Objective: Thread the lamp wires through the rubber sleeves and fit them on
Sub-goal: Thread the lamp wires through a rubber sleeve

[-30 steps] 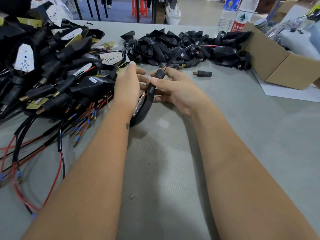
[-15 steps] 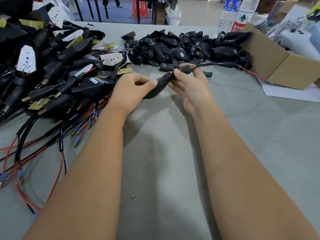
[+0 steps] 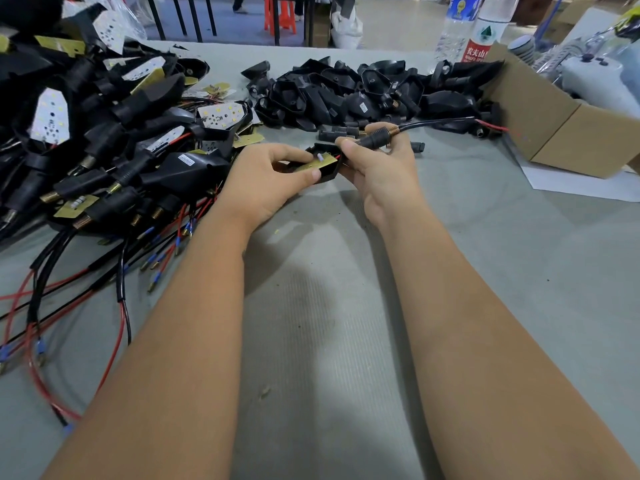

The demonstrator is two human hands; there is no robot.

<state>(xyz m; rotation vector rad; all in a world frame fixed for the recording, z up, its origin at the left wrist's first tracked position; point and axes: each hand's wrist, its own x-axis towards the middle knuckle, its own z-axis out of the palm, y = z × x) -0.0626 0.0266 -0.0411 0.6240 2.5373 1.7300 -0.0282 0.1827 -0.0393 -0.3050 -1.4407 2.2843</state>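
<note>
My left hand (image 3: 273, 178) pinches a black lamp housing (image 3: 323, 166) with a yellow circuit board showing on its top. My right hand (image 3: 377, 168) grips the black rubber sleeve (image 3: 372, 140) at the housing's stem, just behind a brass threaded end (image 3: 391, 130). The lamp's black wire (image 3: 436, 123) runs out of that end to the right and ends in red wire (image 3: 491, 125) near the box. Both hands hold the lamp a little above the grey table (image 3: 329, 323).
A heap of wired lamps (image 3: 104, 140) with red and black leads fills the left. Empty black housings (image 3: 363, 95) lie piled at the back, loose sleeves (image 3: 334, 135) in front of them. A cardboard box (image 3: 568, 133) and two bottles (image 3: 478, 29) stand at the right.
The lamp has been turned over so its circuit board faces up. The wire now trails straight out to the right through the sleeve in my right hand.
</note>
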